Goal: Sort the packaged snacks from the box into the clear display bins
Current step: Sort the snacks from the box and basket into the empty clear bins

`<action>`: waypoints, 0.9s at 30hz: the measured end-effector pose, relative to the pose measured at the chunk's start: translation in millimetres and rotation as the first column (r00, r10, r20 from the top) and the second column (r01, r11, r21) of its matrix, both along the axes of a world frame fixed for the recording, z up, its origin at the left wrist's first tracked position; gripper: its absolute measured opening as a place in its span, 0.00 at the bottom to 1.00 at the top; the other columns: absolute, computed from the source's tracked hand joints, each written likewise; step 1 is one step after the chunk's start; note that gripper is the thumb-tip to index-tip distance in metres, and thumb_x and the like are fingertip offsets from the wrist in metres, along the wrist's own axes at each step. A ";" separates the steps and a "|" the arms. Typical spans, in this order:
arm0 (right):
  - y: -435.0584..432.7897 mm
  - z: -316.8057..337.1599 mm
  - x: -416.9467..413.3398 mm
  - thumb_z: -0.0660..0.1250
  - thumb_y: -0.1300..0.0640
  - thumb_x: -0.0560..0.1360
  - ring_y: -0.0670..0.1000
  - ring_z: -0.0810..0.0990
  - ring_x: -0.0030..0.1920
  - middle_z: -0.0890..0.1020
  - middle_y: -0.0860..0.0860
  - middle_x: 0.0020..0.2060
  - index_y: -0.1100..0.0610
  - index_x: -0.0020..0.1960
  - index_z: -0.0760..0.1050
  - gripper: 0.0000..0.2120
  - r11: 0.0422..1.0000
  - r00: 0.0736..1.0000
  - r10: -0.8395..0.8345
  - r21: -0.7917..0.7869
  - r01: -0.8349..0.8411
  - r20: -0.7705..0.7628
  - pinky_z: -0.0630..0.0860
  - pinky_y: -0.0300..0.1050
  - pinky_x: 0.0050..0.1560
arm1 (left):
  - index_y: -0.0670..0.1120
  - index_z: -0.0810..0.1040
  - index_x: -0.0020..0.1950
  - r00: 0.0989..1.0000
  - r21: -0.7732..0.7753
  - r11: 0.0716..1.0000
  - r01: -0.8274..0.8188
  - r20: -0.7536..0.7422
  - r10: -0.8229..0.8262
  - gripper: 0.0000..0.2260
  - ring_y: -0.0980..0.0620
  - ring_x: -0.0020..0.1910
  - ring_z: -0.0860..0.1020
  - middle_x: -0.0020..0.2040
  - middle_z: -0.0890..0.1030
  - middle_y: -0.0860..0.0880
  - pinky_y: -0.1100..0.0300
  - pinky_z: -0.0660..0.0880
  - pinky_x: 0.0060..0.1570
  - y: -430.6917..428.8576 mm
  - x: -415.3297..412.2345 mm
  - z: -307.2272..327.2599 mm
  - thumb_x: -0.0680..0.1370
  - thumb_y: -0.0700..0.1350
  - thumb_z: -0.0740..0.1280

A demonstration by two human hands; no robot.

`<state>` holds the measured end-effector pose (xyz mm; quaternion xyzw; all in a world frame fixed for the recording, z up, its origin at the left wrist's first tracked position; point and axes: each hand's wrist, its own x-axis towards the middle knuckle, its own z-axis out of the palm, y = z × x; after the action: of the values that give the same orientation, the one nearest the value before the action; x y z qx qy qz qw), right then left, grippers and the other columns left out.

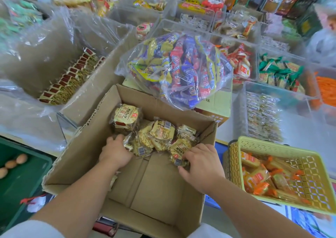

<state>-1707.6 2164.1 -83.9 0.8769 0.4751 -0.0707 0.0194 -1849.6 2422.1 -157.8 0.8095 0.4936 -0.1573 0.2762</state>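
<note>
Cardboard box, hands palm-down on snacks

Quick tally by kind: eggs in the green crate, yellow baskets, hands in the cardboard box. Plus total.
Eggs in the green crate: 3
Yellow basket: 1
Hands in the cardboard box, left hand and right hand, both on snack packs: 2
Total: 6

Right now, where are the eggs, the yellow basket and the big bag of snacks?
eggs (21, 158): head view, middle of the rightmost egg.
yellow basket (269, 145): head view, its far rim.
big bag of snacks (181, 68): head view, middle of the clear bag.
</note>
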 end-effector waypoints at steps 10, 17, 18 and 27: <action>-2.4 6.4 1.4 0.51 0.30 0.73 0.50 0.76 0.52 0.80 0.40 0.46 0.43 0.54 0.79 0.25 1.000 0.998 0.015 0.020 -0.014 -0.062 0.68 0.50 0.60 | 0.65 0.77 0.58 0.801 -0.447 0.874 -0.191 0.444 0.402 0.23 0.55 0.32 0.82 0.41 0.85 0.55 0.58 0.79 0.30 -35.4 -41.9 87.1 0.70 0.41 0.72; -17.3 49.4 13.6 0.67 0.24 0.66 0.39 0.74 0.65 0.72 0.37 0.68 0.38 0.75 0.64 0.41 0.933 0.651 0.119 0.308 0.185 -0.750 0.75 0.47 0.66 | 0.67 0.80 0.58 0.627 -0.661 0.750 -0.011 0.580 0.520 0.29 0.51 0.47 0.86 0.52 0.87 0.52 0.57 0.81 0.38 -119.1 -26.3 149.5 0.64 0.40 0.71; -28.3 58.1 17.3 0.70 0.27 0.66 0.39 0.76 0.62 0.72 0.36 0.67 0.37 0.74 0.64 0.41 0.907 0.584 0.172 0.359 0.221 -0.793 0.78 0.44 0.61 | 0.67 0.80 0.59 0.612 -0.660 0.751 0.003 0.595 0.521 0.30 0.50 0.49 0.86 0.53 0.87 0.51 0.56 0.82 0.40 -136.0 -18.5 153.7 0.64 0.40 0.72; -171.9 87.3 96.6 0.77 0.39 0.68 0.36 0.75 0.55 0.74 0.36 0.60 0.36 0.71 0.71 0.33 0.826 0.685 0.311 0.544 0.148 -0.659 0.75 0.32 0.52 | 0.70 0.81 0.53 0.564 -0.661 0.750 0.019 0.626 0.538 0.30 0.56 0.48 0.86 0.52 0.87 0.55 0.65 0.80 0.38 -298.4 63.8 170.5 0.62 0.38 0.76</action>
<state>-1611.0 1992.2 3.4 0.7187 0.4830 -0.2677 -0.4224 -1785.7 2123.7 12.6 0.5727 0.3636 0.1130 0.7260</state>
